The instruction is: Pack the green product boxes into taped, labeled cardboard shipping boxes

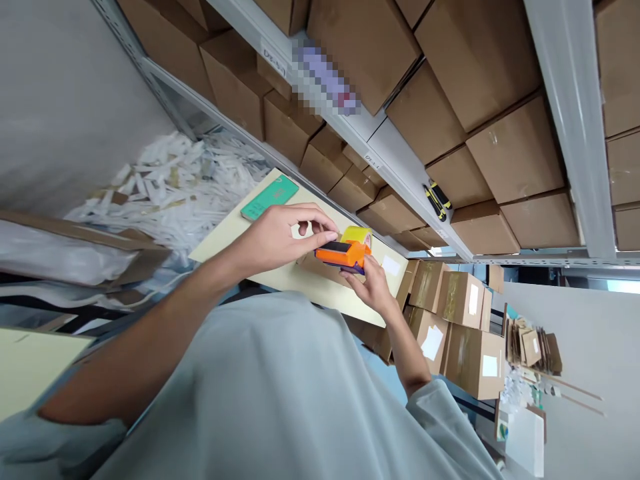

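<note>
An orange tape dispenser [350,253] with a dark panel on its side carries a roll of yellow tape [357,235]. My right hand [373,283] is wrapped around its near right end and holds it above the table. At the dispenser's left end is my left hand [287,237], thumb and index fingertips brought together in a pinch. Whatever sits between those fingertips is too small to make out. Beneath both hands, a brown cardboard piece [320,269] lies partly hidden on the pale yellow tabletop [223,241].
A green flat packet [270,197] lies on the table's left part. Shelves of cardboard boxes [480,40] rise beyond it, with a black-and-yellow tool [437,200] on one ledge. Taped boxes [465,360] are stacked at right. White paper scraps [170,173] heap up at left.
</note>
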The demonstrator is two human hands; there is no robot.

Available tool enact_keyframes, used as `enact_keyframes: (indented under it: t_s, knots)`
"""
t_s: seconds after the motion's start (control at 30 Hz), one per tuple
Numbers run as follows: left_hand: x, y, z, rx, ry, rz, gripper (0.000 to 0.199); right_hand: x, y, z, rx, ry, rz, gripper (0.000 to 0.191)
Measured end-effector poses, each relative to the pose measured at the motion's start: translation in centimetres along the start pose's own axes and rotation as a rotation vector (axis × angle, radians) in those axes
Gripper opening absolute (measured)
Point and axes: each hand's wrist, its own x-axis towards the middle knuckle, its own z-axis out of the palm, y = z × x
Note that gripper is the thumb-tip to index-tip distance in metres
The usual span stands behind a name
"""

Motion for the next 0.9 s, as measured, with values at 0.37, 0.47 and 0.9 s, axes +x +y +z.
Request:
enact_keyframes:
  t_s: [0.37, 0.47, 0.9]
  knots:
    - [-3.5, -5.2, 3.3, 0.052, 0.131, -0.114, 0.029, -0.9, 0.7, -3.2, -0.010, -0.376, 0.173, 0.050]
    - [-4.7, -7.8, 5.1, -0.091, 0.145, -0.273, 0.033, -1.0, 0.9, -5.1, 0.001, -0.561, 0.283, 0.051]
    - [-4.4, -16.1, 6.4, -0.581, 0.368, -0.708, 0.045, 2.9, 6.0, -8.6, 0.303, -0.878, 0.583, 0.061]
